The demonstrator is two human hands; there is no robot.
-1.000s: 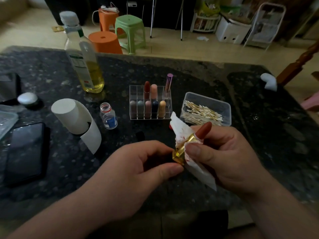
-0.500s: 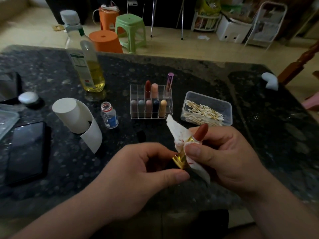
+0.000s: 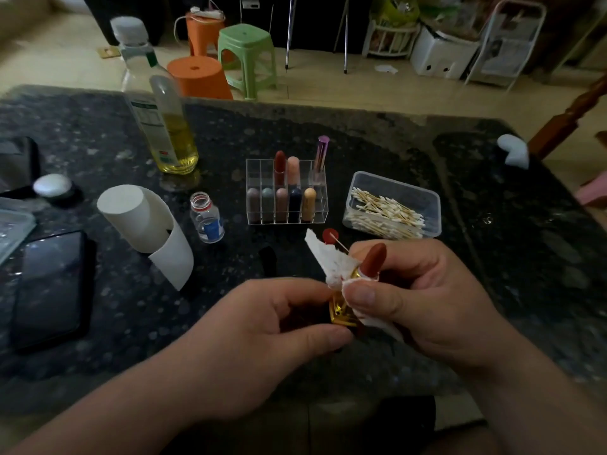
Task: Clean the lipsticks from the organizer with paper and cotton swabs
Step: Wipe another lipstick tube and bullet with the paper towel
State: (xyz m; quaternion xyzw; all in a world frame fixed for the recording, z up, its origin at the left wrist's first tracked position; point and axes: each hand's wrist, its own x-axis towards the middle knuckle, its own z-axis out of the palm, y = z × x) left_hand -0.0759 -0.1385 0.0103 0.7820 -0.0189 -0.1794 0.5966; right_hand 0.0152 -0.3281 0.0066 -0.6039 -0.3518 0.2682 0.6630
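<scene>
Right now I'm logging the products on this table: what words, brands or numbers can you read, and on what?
No text here can be read.
Label on the oil bottle: white and green with printed lines, too blurred to read.
Blue label on the small bottle: too small to read.
Gold case of the lipstick: no marking shows.

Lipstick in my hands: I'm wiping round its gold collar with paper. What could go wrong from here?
1. The lipstick has its red bullet wound out beside the fingers of the right hand; a slip may smear or snap it.
2. The paper is already red-stained, so it may re-smear the gold case that the left hand grips.
3. The small bottle stands uncapped left of the hands; a reach could tip it.
</scene>
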